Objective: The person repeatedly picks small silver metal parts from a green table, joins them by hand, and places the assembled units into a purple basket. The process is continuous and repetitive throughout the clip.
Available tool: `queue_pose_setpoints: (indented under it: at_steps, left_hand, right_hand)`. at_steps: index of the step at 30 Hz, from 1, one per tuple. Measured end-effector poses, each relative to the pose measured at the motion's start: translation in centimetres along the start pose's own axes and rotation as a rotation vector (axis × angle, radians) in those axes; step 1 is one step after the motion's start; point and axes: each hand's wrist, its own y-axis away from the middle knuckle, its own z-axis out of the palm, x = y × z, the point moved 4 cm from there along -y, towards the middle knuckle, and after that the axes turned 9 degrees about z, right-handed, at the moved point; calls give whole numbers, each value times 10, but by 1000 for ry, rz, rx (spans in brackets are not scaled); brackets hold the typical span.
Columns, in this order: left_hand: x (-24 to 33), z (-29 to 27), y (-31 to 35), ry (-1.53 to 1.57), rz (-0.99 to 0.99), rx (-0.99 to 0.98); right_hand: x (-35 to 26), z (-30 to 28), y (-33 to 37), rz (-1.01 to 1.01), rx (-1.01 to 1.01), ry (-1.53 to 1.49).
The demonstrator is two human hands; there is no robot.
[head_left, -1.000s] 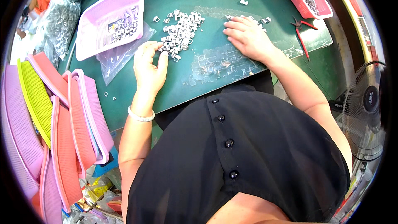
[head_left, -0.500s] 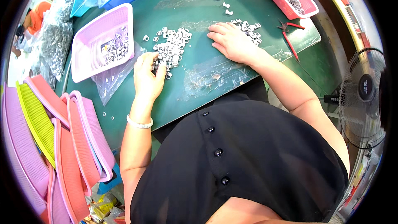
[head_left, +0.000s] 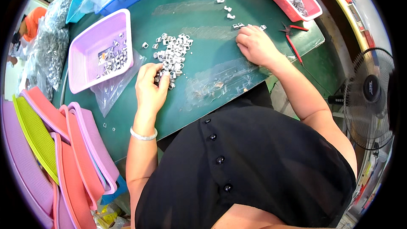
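Small silver metal loops (head_left: 173, 57) lie jumbled at the left hand (head_left: 149, 90); several flank the right hand (head_left: 257, 45).

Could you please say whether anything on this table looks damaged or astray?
The clear film near the front edge of the green table looks cracked and wrinkled; two tiny pale pieces lie at left, apart from the metal pile.

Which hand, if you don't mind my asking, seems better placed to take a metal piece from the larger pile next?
Probably the left hand: it is at the near edge of the larger pile, while the right hand is apart from it, beside a few loose metal pieces.
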Motion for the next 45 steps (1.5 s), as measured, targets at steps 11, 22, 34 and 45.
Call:
queue_pose_setpoints:
  at_steps: [11, 22, 34, 45]
  left_hand:
    - [-3, 1, 3, 169, 5, 24]
    - [-11, -4, 3, 216, -54, 128]
    - [-19, -7, 6, 220, -76, 151]
    - [-12, -2, 8, 217, -14, 10]
  right_hand:
    - [21, 3, -24, 117, -24, -19]
    - [75, -31, -32, 384, 31, -221]
    - [2, 32, -93, 56, -168, -66]
    - [-98, 41, -62, -223, -296, -399]
